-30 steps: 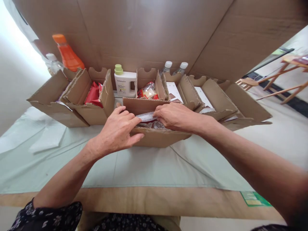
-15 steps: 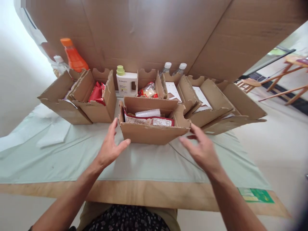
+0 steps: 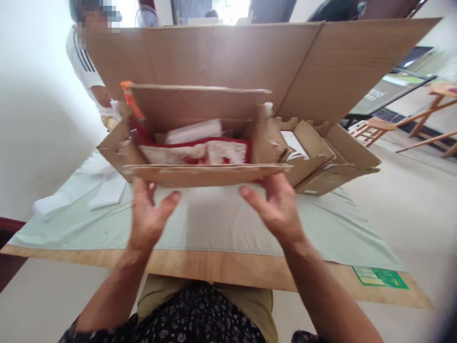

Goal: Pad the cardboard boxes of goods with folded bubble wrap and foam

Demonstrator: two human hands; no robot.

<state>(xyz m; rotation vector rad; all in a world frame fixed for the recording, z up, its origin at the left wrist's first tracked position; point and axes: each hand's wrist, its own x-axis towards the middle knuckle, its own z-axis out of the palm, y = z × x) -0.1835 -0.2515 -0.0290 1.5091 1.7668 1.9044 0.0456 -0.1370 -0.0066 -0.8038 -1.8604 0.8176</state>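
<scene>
An open cardboard box (image 3: 210,177) is raised above the table between my two hands, slightly blurred. Its front wall faces me. Inside lie a red-and-white printed packet (image 3: 200,152) and a whitish, translucent wrapped piece (image 3: 194,132). My left hand (image 3: 148,219) is under the box's left end, thumb toward the front and fingertips hidden beneath. At the other end my right hand (image 3: 278,212) grips from below in the same way. The lifted box covers most of the row of things behind it.
Tilted cardboard boxes (image 3: 317,164) stand at the right, one with a white card (image 3: 293,145). An orange bottle (image 3: 131,99) shows behind the left end. Clear plastic wrap (image 3: 109,190) lies on the green cloth (image 3: 214,224). A tall cardboard panel (image 3: 228,57) backs the table; a person (image 3: 84,59) is beyond.
My hands have closed in on the box at both ends and lifted it off the cloth, up and toward me. The view has tilted up, bringing in the panel's top edge.
</scene>
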